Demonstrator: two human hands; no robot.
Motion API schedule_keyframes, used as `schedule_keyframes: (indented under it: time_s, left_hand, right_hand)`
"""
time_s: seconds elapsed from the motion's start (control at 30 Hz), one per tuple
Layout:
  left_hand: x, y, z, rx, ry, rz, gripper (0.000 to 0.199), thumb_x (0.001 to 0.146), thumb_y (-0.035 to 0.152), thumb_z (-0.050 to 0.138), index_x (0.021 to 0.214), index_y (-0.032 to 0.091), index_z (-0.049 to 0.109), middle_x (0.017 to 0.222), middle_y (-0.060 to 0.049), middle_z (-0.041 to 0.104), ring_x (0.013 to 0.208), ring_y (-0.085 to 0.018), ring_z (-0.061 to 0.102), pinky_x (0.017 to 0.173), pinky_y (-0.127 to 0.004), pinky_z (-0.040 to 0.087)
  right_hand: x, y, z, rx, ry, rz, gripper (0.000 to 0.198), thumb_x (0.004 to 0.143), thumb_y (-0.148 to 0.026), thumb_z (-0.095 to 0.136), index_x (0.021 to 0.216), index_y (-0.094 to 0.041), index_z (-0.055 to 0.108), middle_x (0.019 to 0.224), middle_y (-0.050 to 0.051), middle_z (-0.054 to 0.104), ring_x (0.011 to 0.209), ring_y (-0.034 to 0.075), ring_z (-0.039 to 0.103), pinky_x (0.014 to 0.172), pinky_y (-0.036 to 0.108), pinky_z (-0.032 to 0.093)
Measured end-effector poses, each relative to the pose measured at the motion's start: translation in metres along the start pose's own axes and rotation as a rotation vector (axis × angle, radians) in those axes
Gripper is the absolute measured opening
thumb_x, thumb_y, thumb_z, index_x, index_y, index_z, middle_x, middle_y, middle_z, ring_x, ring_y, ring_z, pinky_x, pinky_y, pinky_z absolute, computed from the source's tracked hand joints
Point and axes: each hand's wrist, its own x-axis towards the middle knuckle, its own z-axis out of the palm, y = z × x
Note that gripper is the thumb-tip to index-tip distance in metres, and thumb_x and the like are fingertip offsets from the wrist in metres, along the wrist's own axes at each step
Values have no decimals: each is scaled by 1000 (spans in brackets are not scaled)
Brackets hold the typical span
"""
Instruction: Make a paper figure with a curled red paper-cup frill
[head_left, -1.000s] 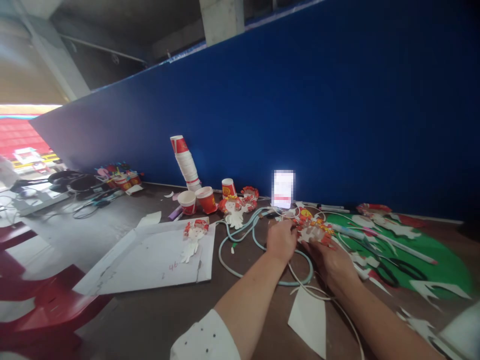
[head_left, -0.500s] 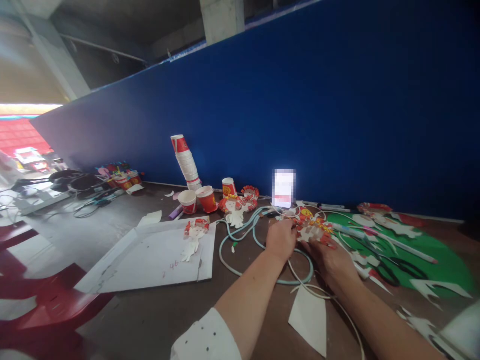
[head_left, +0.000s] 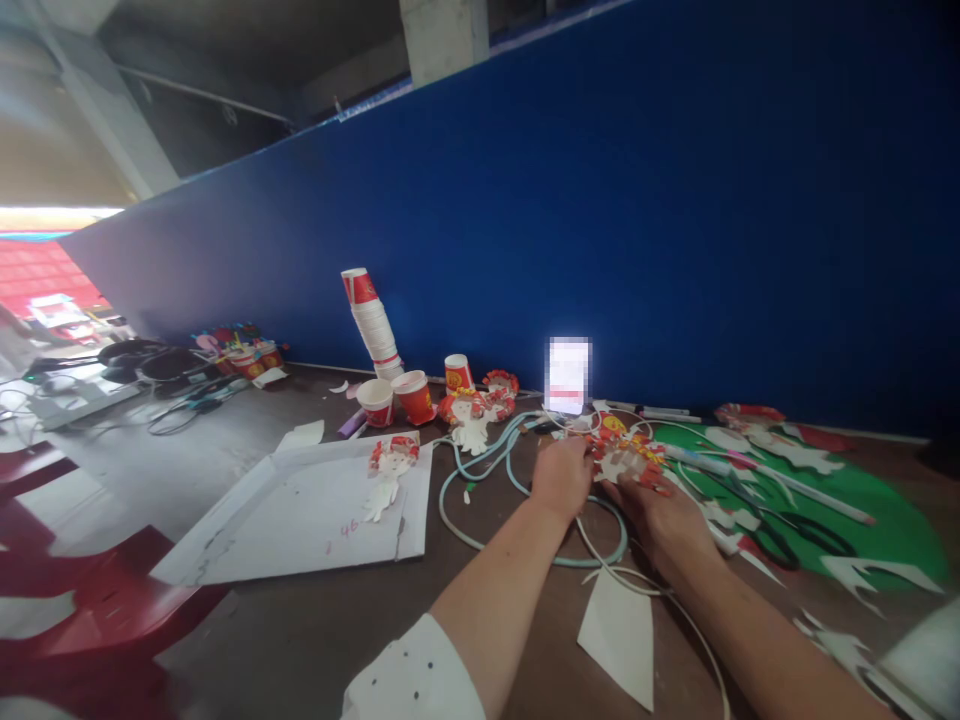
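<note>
Red-and-yellow-fringed paper figure (head_left: 628, 462) sits between our two hands above the dark table (head_left: 300, 655), near the foot of the blue partition (head_left: 675, 220). Seen from the head, our left hand (head_left: 562, 478) grips its left edge, the fingers drawn narrow around the paper; our right hand (head_left: 666, 520) holds its lower right side, the fingers tucked partly beneath. We cannot tell how firmly either hand presses, as the fingertips are mostly hidden. Holding both sides probably keeps such flimsy paper steady and its front turned up to us. A phone (head_left: 568, 375) stands just behind, its lit screen blurred, likely propped there so that we can glance at it. Loops of pale blue cable (head_left: 459, 538) lie around and under our wrists, seemingly just pushed aside. To the right, black-handled scissors (head_left: 784, 519) rest on a green sheet (head_left: 896, 530), perhaps kept within easy reach. On our left, a second paper figure (head_left: 393, 458) lies flat on a white board (head_left: 300, 520), which maybe keeps it apart from the scraps.
</note>
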Motion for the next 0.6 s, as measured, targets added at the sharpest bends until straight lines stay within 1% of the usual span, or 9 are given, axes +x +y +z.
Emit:
schedule_keyframes:
  time_s: [0.1,0.23,0.3,0.43,0.6]
  left_hand:
    - [0,1,-1,29,-14,-12,18,84,21,45,88,18,62,90,-7,69,87,-20,62,79,-29,47]
    - [0,2,-1,45,-15,-34,18,84,22,46,91,17,62,92,-8,68,89,-21,62,80,-30,47]
    - [0,2,0,56,-18,-37,18,84,22,46,92,17,62,93,-8,68,90,-21,62,81,-30,47]
    - [0,2,0,80,-34,-25,19,85,22,45,91,17,62,92,-8,67,89,-21,61,82,-29,47]
    - [0,2,-1,72,-42,-12,23,89,24,40,92,17,62,93,-9,67,90,-20,61,84,-30,46]
  right_hand:
    - [-1,-2,0,-20,-17,-14,22,67,-33,67,87,-27,59,94,5,71,86,25,69,72,37,59]
    - [-2,-2,1,0,-8,-2,19,67,-31,68,83,-28,60,86,4,72,86,24,69,71,36,60]
    - [-2,-1,2,57,2,34,24,63,-28,72,84,-28,60,85,3,72,84,24,69,71,36,60]
    - [-1,-1,3,197,26,104,35,55,-20,77,85,-27,62,93,3,72,84,23,69,76,35,60]
    - [-3,-4,5,249,24,129,36,56,-16,77,88,-27,64,91,1,72,83,23,70,83,38,57]
